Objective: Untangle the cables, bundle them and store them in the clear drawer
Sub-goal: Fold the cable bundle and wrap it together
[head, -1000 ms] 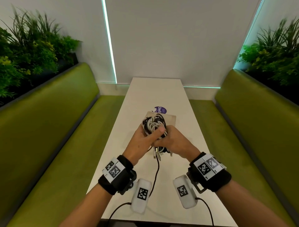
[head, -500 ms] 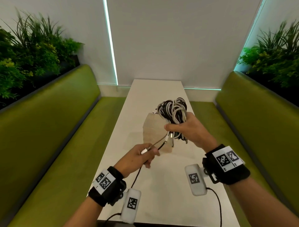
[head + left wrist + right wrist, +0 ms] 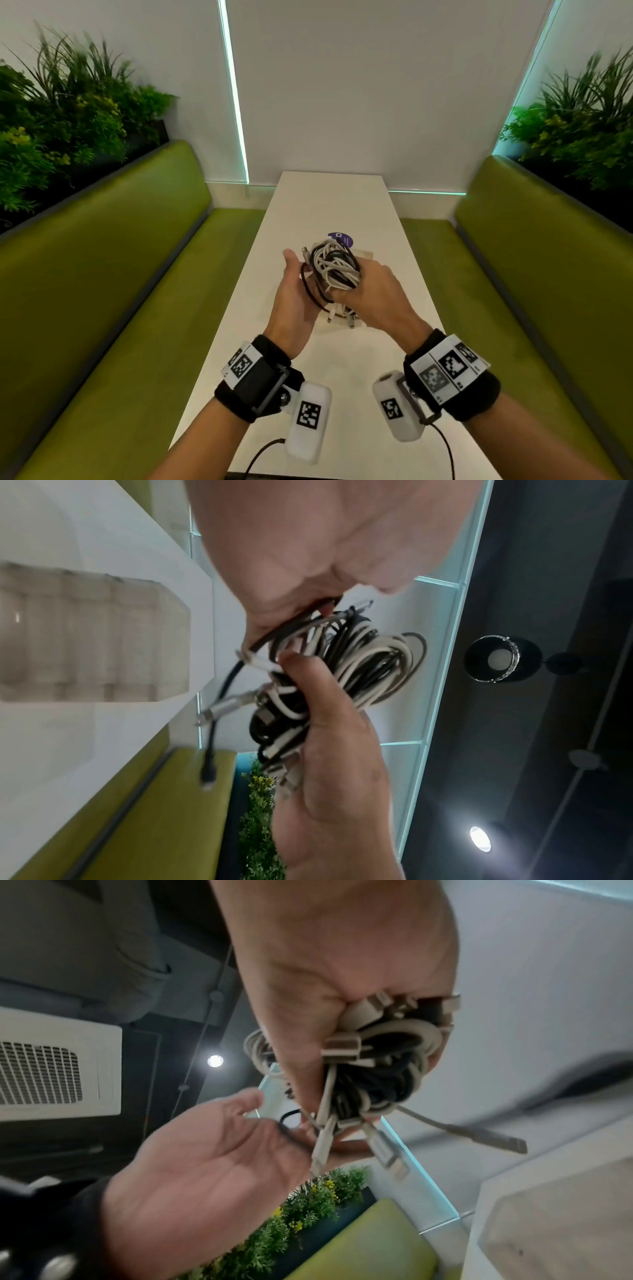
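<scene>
1. Cables, a tangled bunch of black and white cords (image 3: 334, 269) with plugs on the ends, are up in the air above the long white worktop (image 3: 329, 202).
2. The right hand (image 3: 371, 296) has its grip closed round the bunch, with fingers and thumb curled over the cords. The right wrist view shows this well (image 3: 342, 982).
3. Several plug ends hang down below that hand.
4. The left hand (image 3: 294, 294) is just beside the bunch, palm up, with its grip open and its fingers loose.
5. One thin black cord (image 3: 310, 291) lies in a loop across the left palm. In the right wrist view it crosses the open hand (image 3: 219, 1153).
6. The clear plastic drawer box (image 3: 92, 634) sits on the worktop, under and behind the hands. In the head view the hands and cords hide most of it.
7. A round purple sticker (image 3: 340, 238) is on the worktop just past the hands.
8. Green padded benches (image 3: 113, 260) run along both sides of the worktop.
9. Leafy green plants (image 3: 65, 113) stand behind the benches on both sides.
10. Both wrists wear black bands with black and white square marks (image 3: 241, 365).
</scene>
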Motion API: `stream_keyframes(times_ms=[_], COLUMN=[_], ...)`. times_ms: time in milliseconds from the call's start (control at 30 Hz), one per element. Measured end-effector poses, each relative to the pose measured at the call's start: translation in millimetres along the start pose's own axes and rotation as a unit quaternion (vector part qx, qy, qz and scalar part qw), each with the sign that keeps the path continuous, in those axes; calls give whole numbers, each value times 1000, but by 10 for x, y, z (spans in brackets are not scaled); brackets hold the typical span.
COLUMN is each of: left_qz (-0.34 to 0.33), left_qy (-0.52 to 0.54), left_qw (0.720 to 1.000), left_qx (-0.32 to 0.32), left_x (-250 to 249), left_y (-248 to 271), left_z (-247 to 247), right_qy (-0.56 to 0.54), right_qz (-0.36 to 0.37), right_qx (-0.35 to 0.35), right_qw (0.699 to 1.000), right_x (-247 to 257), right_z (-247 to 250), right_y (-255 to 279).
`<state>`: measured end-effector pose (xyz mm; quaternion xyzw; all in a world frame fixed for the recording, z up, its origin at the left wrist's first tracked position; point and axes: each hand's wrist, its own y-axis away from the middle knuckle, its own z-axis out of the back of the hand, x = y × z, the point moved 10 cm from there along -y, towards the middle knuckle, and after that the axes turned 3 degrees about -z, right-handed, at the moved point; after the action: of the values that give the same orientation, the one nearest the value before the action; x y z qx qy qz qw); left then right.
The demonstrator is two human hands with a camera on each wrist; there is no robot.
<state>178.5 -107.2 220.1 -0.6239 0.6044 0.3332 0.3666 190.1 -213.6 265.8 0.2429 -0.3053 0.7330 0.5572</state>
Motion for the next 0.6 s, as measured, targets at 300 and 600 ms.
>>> stream_keyframes(times_ms=[300, 600], left_qz=[-28, 36], left_qy=[16, -8], left_qw=[999, 999], left_qx=[-21, 18], left_x=[68, 71], left_y=[-80, 38], left_z=[114, -68], right_qy=[10, -78], right_qz=[-3, -1], right_qx=[105, 108], right_qw=[994, 991], right_x=[52, 30], right_z=[-317, -286], right_y=[33, 44])
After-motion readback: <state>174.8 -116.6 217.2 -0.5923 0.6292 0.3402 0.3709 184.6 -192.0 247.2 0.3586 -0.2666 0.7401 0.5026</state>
